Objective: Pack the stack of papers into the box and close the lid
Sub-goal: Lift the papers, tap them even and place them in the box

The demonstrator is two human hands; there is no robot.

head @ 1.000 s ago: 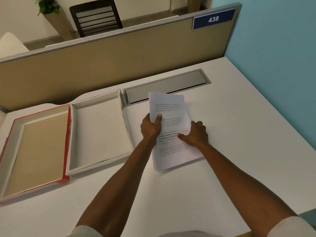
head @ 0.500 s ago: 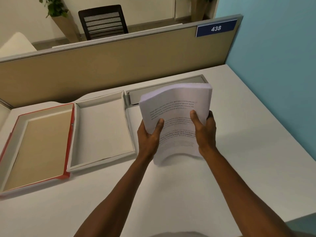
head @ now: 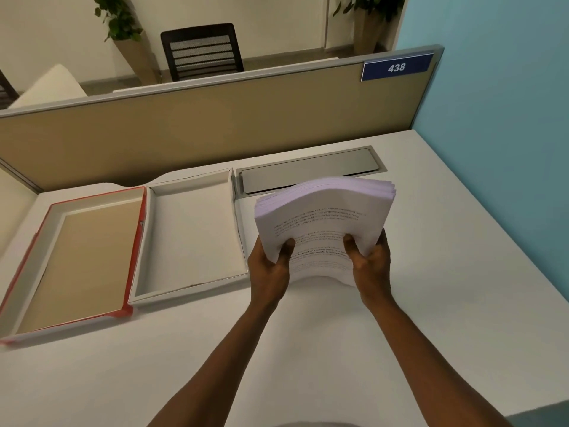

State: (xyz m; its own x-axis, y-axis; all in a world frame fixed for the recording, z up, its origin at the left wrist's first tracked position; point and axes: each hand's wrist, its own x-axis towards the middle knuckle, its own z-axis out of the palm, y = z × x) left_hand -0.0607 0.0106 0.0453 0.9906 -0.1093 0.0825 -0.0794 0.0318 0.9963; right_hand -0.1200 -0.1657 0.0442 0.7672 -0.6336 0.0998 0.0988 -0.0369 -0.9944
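Observation:
A thick stack of printed white papers (head: 323, 217) is held upright above the desk, its top edge bowed and slightly fanned. My left hand (head: 271, 266) grips its lower left edge and my right hand (head: 369, 263) grips its lower right edge, thumbs on the front sheet. Just left of the stack lies the open white box (head: 140, 272), empty, with its rim toward me. Beside it on the far left lies the lid (head: 30, 272), inside up, red-edged with a tan inner face.
A grey metal cable flap (head: 308, 172) is set into the white desk (head: 308, 349) behind the papers. A tan partition (head: 200, 127) with a blue 438 sign (head: 397, 67) runs along the back. A blue wall (head: 508, 118) borders the right side.
The papers lay on the desk under both hands a second ago. Both hands have since lifted the stack upright and hold it a little higher and more squared than half a second ago.

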